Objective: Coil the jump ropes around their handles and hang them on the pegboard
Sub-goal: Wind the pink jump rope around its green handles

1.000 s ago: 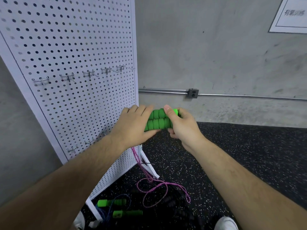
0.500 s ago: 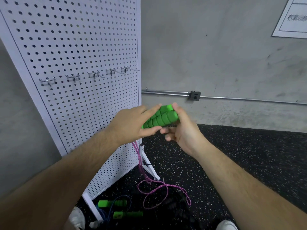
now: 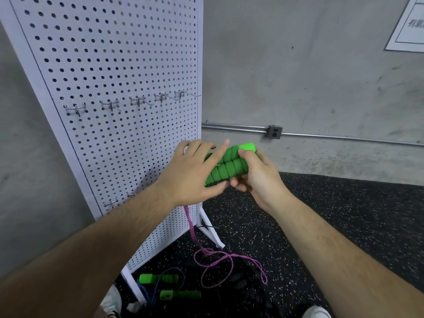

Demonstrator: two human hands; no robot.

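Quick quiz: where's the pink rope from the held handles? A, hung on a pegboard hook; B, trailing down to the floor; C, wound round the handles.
B: the pink rope hangs from under the left hand, which holds the green handles, down to loops on the floor.

Left hand [image 3: 192, 173] and right hand [image 3: 258, 177] out ahead, nearly touching, both curled in a grip.
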